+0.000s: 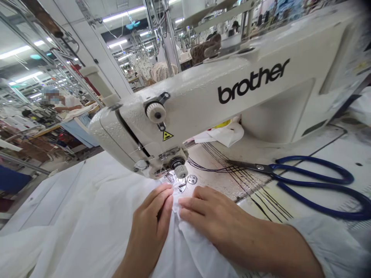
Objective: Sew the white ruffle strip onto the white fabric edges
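Observation:
White fabric (98, 216) spreads over the left of the sewing table, and a narrow folded part of it runs up to the presser foot (182, 186) of a white sewing machine (197, 100). Just in front of the foot, my left hand (155, 220) lies on the cloth with its fingers together, pressing its left side. Across from it, my right hand (208, 216) has curled fingers gripping the fabric's right edge. A small gap with cloth in it separates the two sets of fingertips. The needle's tip is too small to make out.
Scissors with dark blue handles (315, 185) lie to the right, blades toward the machine. Dark lines (246, 177) cross the machine bed near them. Another white cloth piece (223, 133) rests behind the needle area. A person (62, 100) sits at the far left.

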{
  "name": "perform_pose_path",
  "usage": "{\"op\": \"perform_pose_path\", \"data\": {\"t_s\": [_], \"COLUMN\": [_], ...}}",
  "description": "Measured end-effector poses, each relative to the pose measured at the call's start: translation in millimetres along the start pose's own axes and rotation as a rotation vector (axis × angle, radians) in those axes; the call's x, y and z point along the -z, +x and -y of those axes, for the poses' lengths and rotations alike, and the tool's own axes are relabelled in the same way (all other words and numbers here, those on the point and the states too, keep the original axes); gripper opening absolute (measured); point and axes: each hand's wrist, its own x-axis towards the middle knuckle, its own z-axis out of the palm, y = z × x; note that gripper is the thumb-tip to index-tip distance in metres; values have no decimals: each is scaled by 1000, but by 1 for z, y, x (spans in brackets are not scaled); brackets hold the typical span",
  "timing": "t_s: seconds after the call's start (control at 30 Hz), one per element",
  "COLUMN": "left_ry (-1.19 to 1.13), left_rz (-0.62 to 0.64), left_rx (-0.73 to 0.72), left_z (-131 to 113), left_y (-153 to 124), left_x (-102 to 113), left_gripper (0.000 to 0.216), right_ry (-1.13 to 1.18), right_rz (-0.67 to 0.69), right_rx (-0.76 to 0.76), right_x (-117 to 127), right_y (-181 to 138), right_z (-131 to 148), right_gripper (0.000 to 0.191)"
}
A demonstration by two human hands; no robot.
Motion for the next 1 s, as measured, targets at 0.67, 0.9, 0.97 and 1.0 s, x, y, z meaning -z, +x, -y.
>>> {"op": "perform_pose_path", "data": {"t_s": [0.67,0.9,0.97,1.0], "left_ry": [158,236,239,240], "left_rz": [-86,-75,-73,-75], "left_rx": [-167,-209,-198,-192], "left_z": [1,11,12,12], "left_y": [-4,5,7,7], "left_x": [-8,-10,-12,-13], "left_gripper": [21,25,25,25], "right_ry": [-165,-128,-107,-103], "right_rz": [-72,64,75,66], "right_rx": [90,59,52,51], "right_x": [8,9,8,9], "right_y": [-12,-2,-1,0], "right_z": [21,13,11,10], "right_gripper": [27,30,33,34]}}
